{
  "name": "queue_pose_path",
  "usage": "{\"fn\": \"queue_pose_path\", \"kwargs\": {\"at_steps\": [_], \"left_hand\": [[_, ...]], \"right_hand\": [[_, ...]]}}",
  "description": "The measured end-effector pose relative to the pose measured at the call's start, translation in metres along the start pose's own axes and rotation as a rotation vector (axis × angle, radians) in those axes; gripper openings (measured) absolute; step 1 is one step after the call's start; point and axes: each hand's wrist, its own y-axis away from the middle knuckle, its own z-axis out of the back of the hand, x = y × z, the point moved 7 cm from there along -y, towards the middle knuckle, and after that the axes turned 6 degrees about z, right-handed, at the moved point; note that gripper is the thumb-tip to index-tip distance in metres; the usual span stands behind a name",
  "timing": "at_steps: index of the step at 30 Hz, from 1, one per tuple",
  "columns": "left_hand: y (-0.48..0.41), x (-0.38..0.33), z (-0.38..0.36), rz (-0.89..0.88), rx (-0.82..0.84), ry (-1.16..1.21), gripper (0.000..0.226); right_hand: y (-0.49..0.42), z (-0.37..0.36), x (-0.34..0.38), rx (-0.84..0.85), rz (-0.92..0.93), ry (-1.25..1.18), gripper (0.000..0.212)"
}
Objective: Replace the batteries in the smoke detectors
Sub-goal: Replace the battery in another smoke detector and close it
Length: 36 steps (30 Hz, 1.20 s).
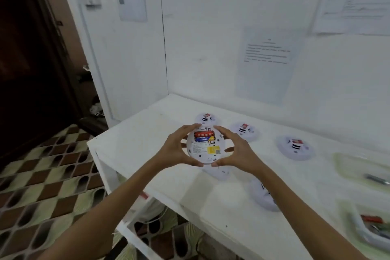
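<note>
A round white smoke detector (202,150) is held above the white table (147,133), its back facing me. Red and blue batteries (204,136) sit in its open compartment, with a yellow label below them. My left hand (179,148) grips its left rim and my right hand (236,150) grips its right rim. Three more detectors stand face up on the table: one (205,118) just behind my hands, one (244,131) to the right, one (295,147) further right.
A white detector part (217,172) lies under my hands and another detector (264,196) lies by my right forearm. A tray (367,232) with batteries sits at the right edge, a pen-like tool (377,179) above it. Walls close the back and left; the table's left edge drops to tiled floor.
</note>
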Motion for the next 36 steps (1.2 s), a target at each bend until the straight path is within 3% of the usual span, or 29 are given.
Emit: {"fn": "queue_pose_path", "kwargs": {"at_steps": [11, 15, 18, 20, 25, 30, 32, 36], "left_hand": [[0.006, 0.049, 0.032, 0.01, 0.044, 0.035, 0.094], [0.004, 0.058, 0.044, 0.005, 0.069, 0.059, 0.095], [0.001, 0.062, 0.049, 0.001, 0.08, 0.066, 0.095], [-0.002, 0.065, 0.049, -0.005, 0.097, 0.063, 0.097], [-0.007, 0.071, 0.044, 0.0, 0.15, 0.057, 0.101], [-0.01, 0.072, 0.04, 0.007, 0.159, 0.091, 0.098], [-0.012, 0.067, 0.038, -0.01, 0.162, 0.098, 0.097], [-0.017, 0.056, 0.038, -0.04, 0.147, 0.115, 0.097]], "right_hand": [[-0.021, -0.049, -0.014, 0.01, -0.064, 0.132, 0.102], [-0.007, -0.046, -0.06, 0.095, -0.36, 0.429, 0.113], [0.01, -0.048, -0.081, 0.104, -0.471, 0.564, 0.089], [0.012, -0.048, -0.08, 0.053, -0.459, 0.579, 0.074], [0.015, -0.043, -0.072, -0.071, -0.379, 0.602, 0.066], [0.019, -0.018, -0.033, -0.532, -0.192, 0.37, 0.06], [0.01, -0.016, -0.006, -0.533, -0.013, 0.327, 0.067], [-0.009, -0.029, 0.038, -0.347, 0.203, 0.412, 0.069]]}}
